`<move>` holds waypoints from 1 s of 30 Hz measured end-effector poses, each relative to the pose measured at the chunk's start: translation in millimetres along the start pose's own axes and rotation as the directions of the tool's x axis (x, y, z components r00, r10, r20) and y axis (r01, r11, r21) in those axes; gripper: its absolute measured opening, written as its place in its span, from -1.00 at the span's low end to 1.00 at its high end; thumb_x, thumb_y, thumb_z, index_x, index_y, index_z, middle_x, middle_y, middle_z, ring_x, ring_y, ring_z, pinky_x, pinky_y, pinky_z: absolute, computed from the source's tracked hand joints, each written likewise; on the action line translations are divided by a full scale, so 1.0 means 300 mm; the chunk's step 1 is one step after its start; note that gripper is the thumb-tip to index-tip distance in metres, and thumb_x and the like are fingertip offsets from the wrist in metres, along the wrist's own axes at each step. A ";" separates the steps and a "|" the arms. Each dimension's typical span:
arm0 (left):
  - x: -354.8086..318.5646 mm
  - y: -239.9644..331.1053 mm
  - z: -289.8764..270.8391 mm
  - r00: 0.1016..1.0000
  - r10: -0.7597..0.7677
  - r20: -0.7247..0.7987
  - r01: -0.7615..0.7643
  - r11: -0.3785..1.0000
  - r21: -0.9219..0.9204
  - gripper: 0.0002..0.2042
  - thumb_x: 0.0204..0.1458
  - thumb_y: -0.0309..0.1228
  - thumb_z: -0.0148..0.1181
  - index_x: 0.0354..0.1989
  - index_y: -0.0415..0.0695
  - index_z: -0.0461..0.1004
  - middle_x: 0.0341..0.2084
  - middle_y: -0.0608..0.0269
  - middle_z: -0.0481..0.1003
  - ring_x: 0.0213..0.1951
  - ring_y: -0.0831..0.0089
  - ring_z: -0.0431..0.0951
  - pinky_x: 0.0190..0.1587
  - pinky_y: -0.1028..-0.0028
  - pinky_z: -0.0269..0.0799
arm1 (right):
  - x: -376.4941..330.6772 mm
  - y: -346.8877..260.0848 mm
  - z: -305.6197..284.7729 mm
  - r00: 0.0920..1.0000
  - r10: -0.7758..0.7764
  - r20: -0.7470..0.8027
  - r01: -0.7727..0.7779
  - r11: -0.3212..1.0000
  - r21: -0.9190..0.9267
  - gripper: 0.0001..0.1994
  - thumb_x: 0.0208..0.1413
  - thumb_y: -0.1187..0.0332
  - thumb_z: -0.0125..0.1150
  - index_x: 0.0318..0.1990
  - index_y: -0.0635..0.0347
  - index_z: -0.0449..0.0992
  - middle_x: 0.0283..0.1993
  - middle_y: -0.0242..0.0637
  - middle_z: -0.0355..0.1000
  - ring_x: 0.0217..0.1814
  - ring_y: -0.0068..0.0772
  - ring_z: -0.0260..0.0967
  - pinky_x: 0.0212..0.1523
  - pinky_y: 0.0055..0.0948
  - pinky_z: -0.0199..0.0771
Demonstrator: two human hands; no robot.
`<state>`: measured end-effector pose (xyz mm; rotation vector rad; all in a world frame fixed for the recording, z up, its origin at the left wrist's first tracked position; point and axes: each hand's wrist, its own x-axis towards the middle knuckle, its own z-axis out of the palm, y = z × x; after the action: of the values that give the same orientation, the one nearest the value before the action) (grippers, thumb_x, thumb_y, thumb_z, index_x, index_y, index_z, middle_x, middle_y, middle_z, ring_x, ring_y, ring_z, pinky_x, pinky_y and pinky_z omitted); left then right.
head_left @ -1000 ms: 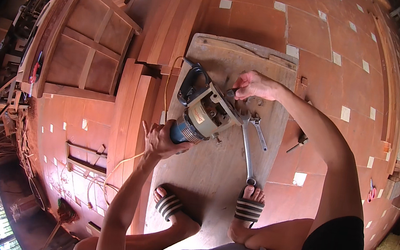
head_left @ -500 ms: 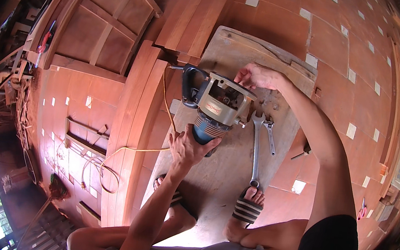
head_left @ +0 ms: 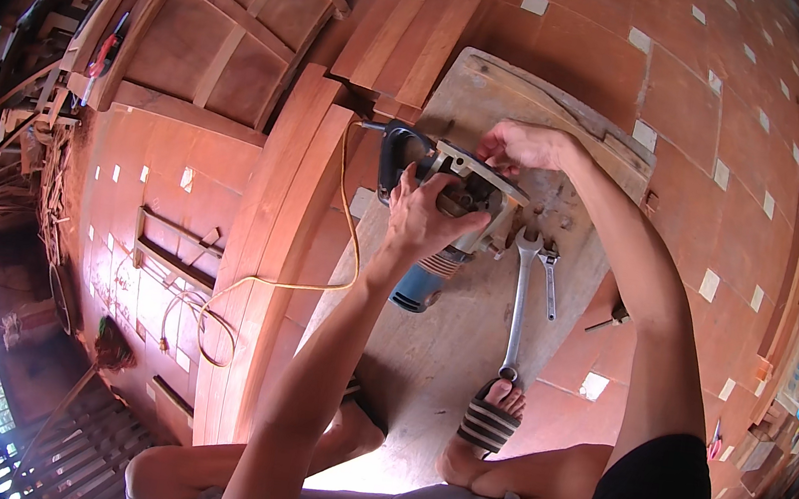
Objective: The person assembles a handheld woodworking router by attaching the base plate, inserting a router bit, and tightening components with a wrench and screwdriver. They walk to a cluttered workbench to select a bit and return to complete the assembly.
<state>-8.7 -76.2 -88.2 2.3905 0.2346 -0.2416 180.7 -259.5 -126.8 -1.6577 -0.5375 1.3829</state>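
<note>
A wood router [head_left: 429,272] with a blue motor end and metal base lies on its side on a worn wooden board [head_left: 426,354]. My left hand [head_left: 424,214] grips its housing, thumb and fingers at the opening in the base. At the far side of the base plate, my right hand [head_left: 529,147] has its fingers bent together; whatever they pinch is hidden. To the right of the router lie a long open-end wrench [head_left: 519,306] and a smaller adjustable wrench [head_left: 549,284]. The router's black handle [head_left: 393,163] points left.
A yellow cord [head_left: 299,286] runs from the router across long wooden planks [head_left: 266,232] on the left. A wooden frame panel [head_left: 213,53] lies at the far left. My sandalled foot [head_left: 490,418] rests on the board's near part. Reddish floor tiles [head_left: 695,228] extend to the right.
My left hand has shifted from the blue motor end up to the opening in the router's base. My right hand stays by the base plate. The view has shifted slightly.
</note>
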 end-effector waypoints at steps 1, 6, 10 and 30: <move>0.013 0.013 0.005 0.999 -0.033 0.035 0.034 0.999 -0.016 -0.24 -0.27 0.17 0.56 0.12 -0.01 0.64 0.35 -0.35 0.29 0.47 -0.23 0.12 0.45 -0.12 0.05 | -0.021 -0.014 0.007 0.999 0.020 -0.028 -0.021 0.999 -0.025 -0.63 0.05 0.70 -0.14 -0.12 0.26 0.60 -0.35 -0.49 0.45 -0.37 -0.65 0.28 -0.40 -0.57 0.28; 0.047 0.044 0.003 0.981 -0.180 0.074 0.183 0.983 -0.030 -0.32 -0.30 0.15 0.56 0.06 0.12 0.70 0.43 -0.17 0.17 0.48 -0.15 0.13 0.48 -0.01 0.08 | -0.011 -0.005 -0.035 0.992 0.118 0.054 -0.121 0.991 0.057 -0.84 0.24 0.51 0.20 -0.13 0.18 0.69 -0.34 -0.54 0.53 -0.38 -0.68 0.28 -0.36 -0.58 0.33; 0.051 0.054 -0.008 0.959 -0.259 0.116 0.264 0.964 -0.027 -0.36 -0.30 0.14 0.54 0.05 0.19 0.71 0.46 -0.11 0.10 0.48 -0.13 0.12 0.49 0.00 0.03 | 0.006 -0.001 -0.042 0.995 0.026 0.098 -0.014 0.993 -0.119 -0.86 0.26 0.48 0.21 -0.17 0.17 0.71 -0.38 -0.57 0.49 -0.44 -0.70 0.21 -0.42 -0.57 0.28; 0.058 0.041 0.005 0.965 -0.248 0.085 0.254 0.964 -0.072 -0.39 -0.35 0.12 0.49 -0.02 0.20 0.74 0.41 -0.05 0.15 0.43 -0.19 0.15 0.49 -0.11 -0.08 | 0.029 0.032 -0.055 0.996 0.073 0.049 -0.072 0.997 -0.027 -0.84 0.25 0.40 0.30 -0.09 0.07 0.74 -0.40 -0.60 0.47 -0.40 -0.67 0.30 -0.37 -0.55 0.36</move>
<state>10.8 -84.5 -85.7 2.2625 0.5047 -0.4303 196.6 -263.2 -140.0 -1.6811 -0.5305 1.4792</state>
